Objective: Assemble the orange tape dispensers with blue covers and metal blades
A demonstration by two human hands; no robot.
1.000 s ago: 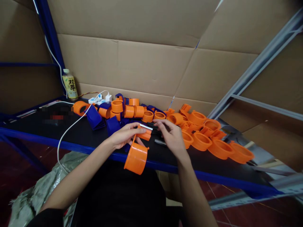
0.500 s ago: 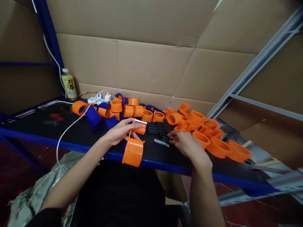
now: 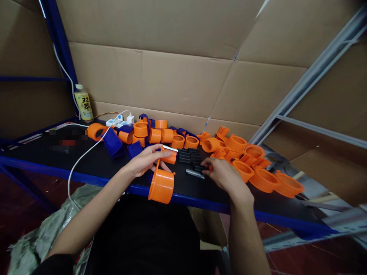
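My left hand is closed on an orange plastic part, a round ring with a smaller block joined to it. A white toothed strip lies along the top of that block, by my thumb. My right hand reaches down to the table with thumb and fingers bent together at the edge of a group of short black pieces. Whether a piece is between those fingertips is hidden. Just left of them lies a grey metal blade-like tool. A bit of orange-red shows behind the right fingers.
Orange ring parts are heaped on the right of the black table. More rings with blue pieces stand along the back left. A white cable crosses the left side, near a power strip and a bottle.
My right hand has shifted very slightly left among the black pieces. My left hand keeps hold of the orange part, nearly unmoved.
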